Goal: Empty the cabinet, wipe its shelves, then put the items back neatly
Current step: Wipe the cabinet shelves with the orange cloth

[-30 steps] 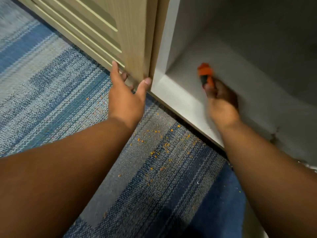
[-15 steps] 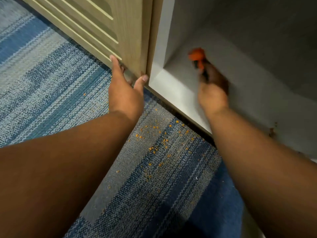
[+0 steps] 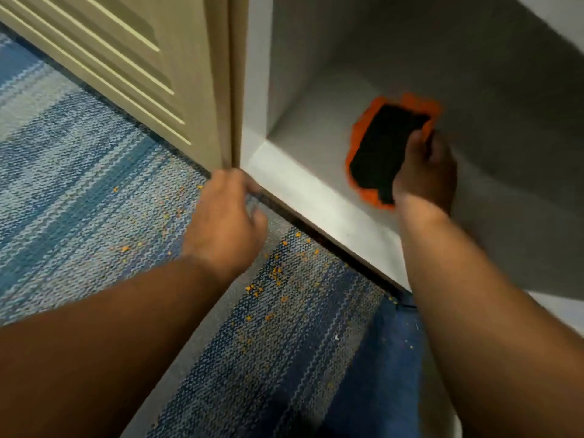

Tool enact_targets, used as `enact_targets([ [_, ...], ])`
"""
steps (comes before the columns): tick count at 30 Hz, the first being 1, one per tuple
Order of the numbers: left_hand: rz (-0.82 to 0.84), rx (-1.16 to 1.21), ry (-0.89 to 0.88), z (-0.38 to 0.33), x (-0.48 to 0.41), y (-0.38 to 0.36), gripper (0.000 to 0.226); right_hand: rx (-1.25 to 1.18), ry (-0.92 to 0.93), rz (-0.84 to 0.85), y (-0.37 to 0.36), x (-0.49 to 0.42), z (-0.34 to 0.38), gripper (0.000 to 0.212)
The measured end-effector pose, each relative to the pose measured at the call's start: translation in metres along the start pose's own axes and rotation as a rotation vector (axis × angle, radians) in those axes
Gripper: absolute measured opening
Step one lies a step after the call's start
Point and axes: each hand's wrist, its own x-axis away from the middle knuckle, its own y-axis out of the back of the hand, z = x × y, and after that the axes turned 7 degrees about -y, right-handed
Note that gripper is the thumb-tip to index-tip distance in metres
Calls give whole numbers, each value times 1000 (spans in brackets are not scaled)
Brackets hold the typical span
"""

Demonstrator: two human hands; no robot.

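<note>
**Bottom shelf getting the sponge treatment**

Biggest thing in shot is the carpet [image 3: 79, 191]: flat woven stuff in blue, grey and pale stripes, with a knitted-looking texture. It runs right up to the cabinet's front edge.

The cabinet [image 3: 316, 197] itself is a plain white box with smooth matte panels and square corners. Its bottom shelf [image 3: 309, 134] is a flat white board with a slightly raised front lip.

On the left stands the door [image 3: 126, 58], swung open. It's a beige wood-look laminate with slanted, louvre-style grooves cut across the face.

The person's right hand [image 3: 426, 172] is inside the bottom compartment, near the shelf's front edge and a bit in from its left corner. Its fingers and thumb are clamped round the sponge [image 3: 385, 153]. That's a rectangular pad with a rough black scrubbing face turned up toward the camera and a ragged orange layer showing all round it. It's blurry, so whether it's touching the shelf is hard to call.

The left hand [image 3: 227, 219] sits at the door's lower corner, just beside the cabinet's front left corner. Its fingers curl away behind the knuckles, so I can't tell if they're gripping anything.

Smallest of all are the little orange crumbs [image 3: 278, 273] scattered over the carpet along the cabinet's front edge.
</note>
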Motion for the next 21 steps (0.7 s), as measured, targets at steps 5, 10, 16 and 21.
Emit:
enact_targets([
  [5,423,-359,-408,-22,-33,-25,46,104,306,161,-30,-81,-4,41],
  [10,556,-375,-353,-7,-56,-29,51,-122,268,270,-68,-75,-56,36],
  [16,423,-272,-345,11,-61,-23,39,245,277,261,14,109,-71,24],
  [21,409,-263,-406,23,-57,-13,39,282,8,-60,35,56,-68,37],
])
